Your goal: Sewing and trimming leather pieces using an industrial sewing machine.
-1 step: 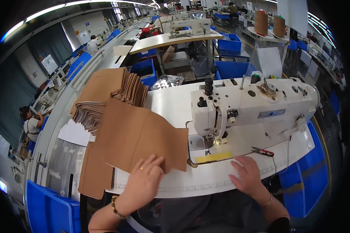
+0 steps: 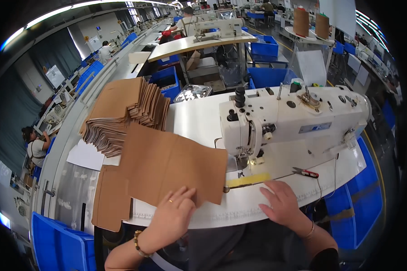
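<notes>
A brown panel (image 2: 169, 162) lies across the left half of the white worktop (image 2: 192, 122), between a stack of brown pieces (image 2: 115, 97) and the sewing machine (image 2: 298, 118). Its right edge runs just left of the presser foot (image 2: 243, 161), level with the left end of a yellow strip (image 2: 248, 179). Its near left corner overlaps a smaller brown piece (image 2: 111, 203) in this view.

The left hand (image 2: 174, 214) is at the panel's near edge, fingers bent over the top face; whether its grip is pinching the sheet or only resting on it, I cannot tell. The right hand (image 2: 280, 203) has its fingers spread and its grip open with nothing in it, just on the near side of the yellow strip; contact with the worktop is unclear.

Between the two hands, bare white surface runs to the near edge, with a ruled scale (image 2: 230, 216) along it. Another open stretch lies on the far side of the panel, between stack and machine. To the right, red-and-black snips (image 2: 306, 173) lie apart from the right hand, tips toward the left. Past the worktop's right edge sits a blue bin (image 2: 364, 189).
</notes>
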Available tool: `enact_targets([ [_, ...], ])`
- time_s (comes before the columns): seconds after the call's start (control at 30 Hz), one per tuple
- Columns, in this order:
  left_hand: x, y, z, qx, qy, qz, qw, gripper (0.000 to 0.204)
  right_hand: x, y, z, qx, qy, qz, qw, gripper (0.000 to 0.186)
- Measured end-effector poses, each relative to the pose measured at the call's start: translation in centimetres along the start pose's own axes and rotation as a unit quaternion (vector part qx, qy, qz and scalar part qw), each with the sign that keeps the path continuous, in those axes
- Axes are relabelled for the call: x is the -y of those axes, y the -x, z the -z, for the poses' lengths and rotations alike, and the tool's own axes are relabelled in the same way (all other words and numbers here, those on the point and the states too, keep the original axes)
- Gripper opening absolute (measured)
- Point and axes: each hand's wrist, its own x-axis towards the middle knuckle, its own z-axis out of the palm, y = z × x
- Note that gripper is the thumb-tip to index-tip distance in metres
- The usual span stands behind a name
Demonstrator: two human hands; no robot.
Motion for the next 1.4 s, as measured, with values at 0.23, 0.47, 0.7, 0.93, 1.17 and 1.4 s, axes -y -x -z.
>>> enact_targets([
  [0.23, -2.7, 2.5, -4.4, 0.095, 0.124, -0.018, 0.988, 0.011, 2.8, -4.2, -4.7, 0.065, 0.009, 0.096, 0.993, 0.042],
  [0.47, -0.1, 2.2, -4.7, 0.055, 0.001, 0.045, 0.997, 0.040, -1.1, -5.6, -6.1, 0.078, 0.039, 0.120, 0.989, 0.041],
  [0.7, 0.3, 0.1, -7.1, 0.069, -0.039, 0.005, 0.997, 0.067, -6.9, -3.1, -3.1, 0.096, 0.055, 0.089, 0.990, 0.038],
  [0.93, -1.1, -4.0, -8.9, 0.062, -0.029, -0.070, 0.995, 0.070, -11.2, -3.0, -0.5, 0.126, 0.125, 0.028, 0.984, 0.041],
  [1.17, -1.3, -6.8, -9.7, 0.027, -0.038, -0.095, 0.994, 0.071, -13.7, -5.0, -0.1, 0.121, 0.140, 0.006, 0.983, 0.046],
  [1.4, -0.9, -9.1, -10.6, 0.021, -0.053, -0.126, 0.990, 0.064, -12.6, -4.6, 2.5, 0.082, 0.220, -0.006, 0.972, 0.043],
])
